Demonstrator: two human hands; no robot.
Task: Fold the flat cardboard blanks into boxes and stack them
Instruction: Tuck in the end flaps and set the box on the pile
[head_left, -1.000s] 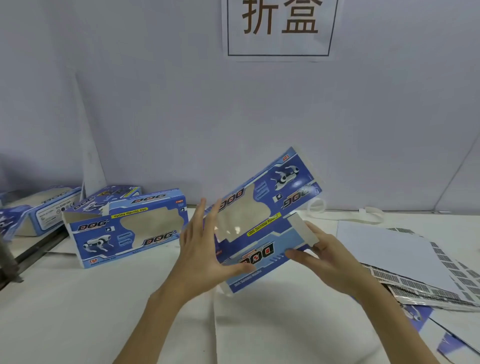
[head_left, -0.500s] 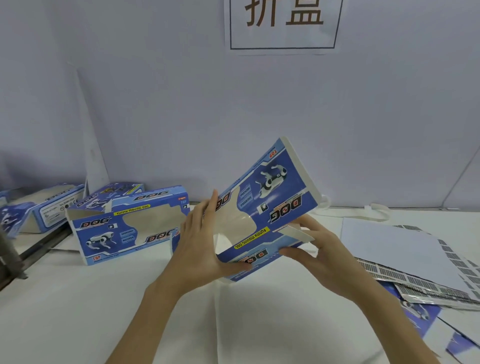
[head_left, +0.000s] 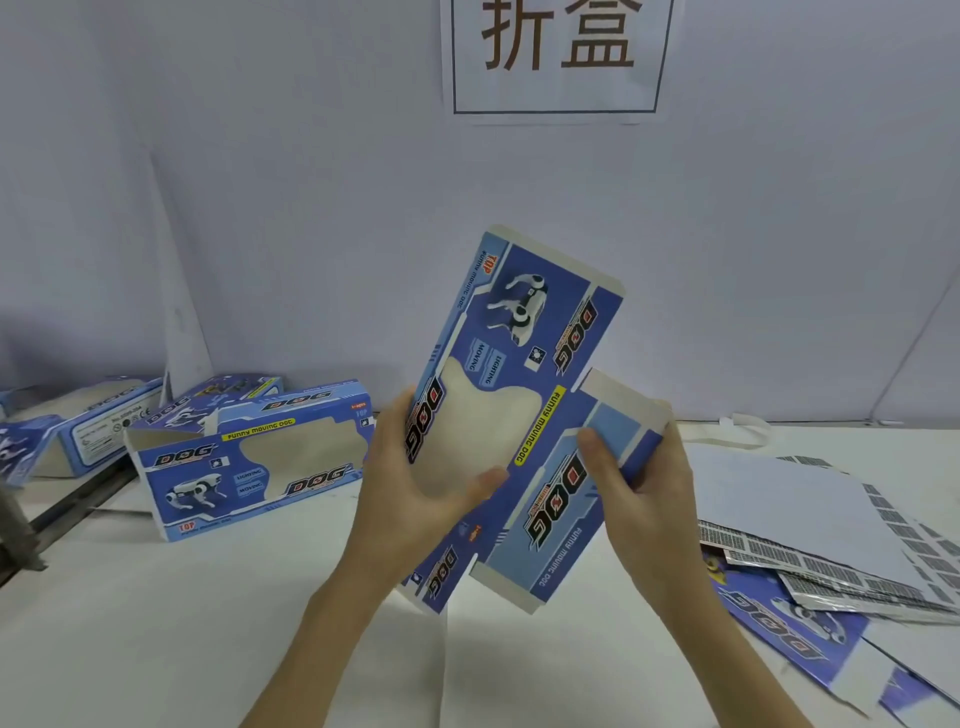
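Note:
I hold a blue "DOG" cardboard blank (head_left: 524, 343) up above the table, tilted nearly upright, with its clear window facing me. My left hand (head_left: 415, 493) grips its left edge, thumb lying across the window. My right hand (head_left: 639, 493) grips the side panel and its pale end flap at the right, thumb on the front. A folded box (head_left: 249, 457) with the same print stands on the table at the left. More flat blanks (head_left: 810, 551) lie in a loose pile at the right.
Other folded boxes (head_left: 93, 426) lie at the far left by a dark metal rail (head_left: 67, 509). A white table (head_left: 208, 623) runs to a grey wall with a paper sign (head_left: 556, 57). A white strap (head_left: 743, 431) lies by the wall.
The blank has swung from a low slant to nearly upright and come closer to me. My right hand has slid onto the side panel and end flap; my left thumb now lies across the window.

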